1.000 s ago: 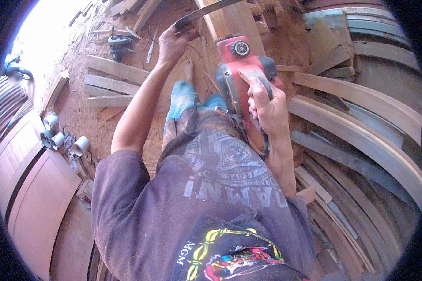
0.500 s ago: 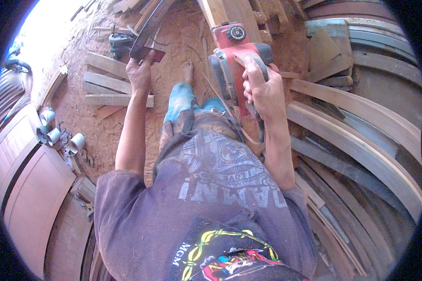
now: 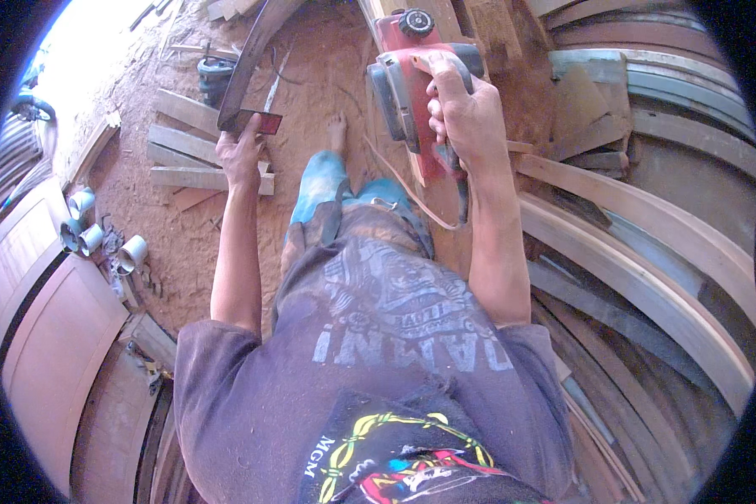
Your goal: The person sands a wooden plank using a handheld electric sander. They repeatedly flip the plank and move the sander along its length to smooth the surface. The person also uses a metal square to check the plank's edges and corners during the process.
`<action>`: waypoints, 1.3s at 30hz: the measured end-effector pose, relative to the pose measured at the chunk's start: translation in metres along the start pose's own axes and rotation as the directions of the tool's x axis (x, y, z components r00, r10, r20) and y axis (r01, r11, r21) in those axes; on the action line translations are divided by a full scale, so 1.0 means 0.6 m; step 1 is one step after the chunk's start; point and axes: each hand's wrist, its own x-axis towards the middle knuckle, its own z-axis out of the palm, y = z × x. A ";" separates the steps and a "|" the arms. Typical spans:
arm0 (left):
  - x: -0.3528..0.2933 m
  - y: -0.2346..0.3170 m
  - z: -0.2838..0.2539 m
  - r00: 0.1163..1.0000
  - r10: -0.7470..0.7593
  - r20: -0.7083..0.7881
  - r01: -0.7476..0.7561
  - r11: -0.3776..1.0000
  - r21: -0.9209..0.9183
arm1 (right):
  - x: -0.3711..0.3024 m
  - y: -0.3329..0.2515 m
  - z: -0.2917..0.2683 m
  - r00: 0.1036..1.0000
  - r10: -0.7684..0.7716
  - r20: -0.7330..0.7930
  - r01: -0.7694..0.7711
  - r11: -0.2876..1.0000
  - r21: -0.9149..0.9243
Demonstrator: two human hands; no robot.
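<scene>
- From where I stand, the right hand is wrapped around the top handle of a red planer, thumb and fingers closed on it.
- The planer sits over a long timber just ahead of the person's right knee; from above I can't quite tell whether its sole touches the wood.
- The left hand is closed on the red end of a long dark blade, held out to the other side, well apart from the planer.
- With that left hand taken, the black front knob has no hand on it; I'd say a steady pass calls for pressure there.
- To handle it well, the sole ought to lie flat along the timber, with the wrist in line and no rocking at the ends.
- The dark cord loops below the right hand, so it wants keeping clear of the cutter.
- The bare foot on the sandy ground deserves the same care.
</scene>
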 end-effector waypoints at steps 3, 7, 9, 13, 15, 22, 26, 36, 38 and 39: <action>-0.002 0.003 -0.006 0.999 0.001 -0.035 0.000 1.000 0.019 | 0.040 -0.010 0.008 0.999 -0.033 -0.003 0.033 0.999 0.011; -0.020 0.009 -0.025 0.999 0.031 -0.035 -0.031 1.000 0.004 | 0.119 -0.041 0.027 0.994 -0.111 -0.004 0.112 0.994 0.011; -0.015 0.008 -0.031 0.999 0.048 -0.023 -0.048 0.999 -0.002 | 0.165 -0.063 0.040 0.991 -0.136 0.004 0.136 0.990 0.027; -0.013 0.011 -0.042 0.997 0.078 -0.026 -0.076 0.994 0.073 | 0.225 -0.109 0.055 0.983 -0.181 -0.016 0.181 0.975 0.127; -0.001 0.025 -0.024 0.989 0.145 0.009 -0.145 0.981 0.129 | 0.196 -0.102 0.034 0.980 -0.194 -0.039 0.198 0.963 0.182; 0.018 0.056 0.110 0.890 0.233 0.391 -0.352 0.898 0.266 | -0.033 -0.010 -0.071 0.980 -0.168 -0.107 0.182 0.973 0.141; 0.039 0.058 0.236 0.788 0.271 0.552 -0.506 0.797 0.330 | -0.159 0.042 -0.100 0.983 -0.052 -0.177 0.071 0.992 0.103; 0.122 0.009 0.308 0.706 0.274 0.654 -0.589 0.740 0.326 | -0.274 0.136 -0.104 0.979 0.071 -0.191 -0.038 0.985 0.170; 0.134 -0.005 0.308 0.710 0.278 0.647 -0.579 0.754 0.311 | -0.278 0.137 -0.098 0.987 0.042 -0.155 -0.016 0.986 0.164; 0.130 0.002 0.312 0.710 0.288 0.642 -0.586 0.748 0.312 | -0.278 0.141 -0.096 0.988 0.051 -0.147 -0.028 0.987 0.156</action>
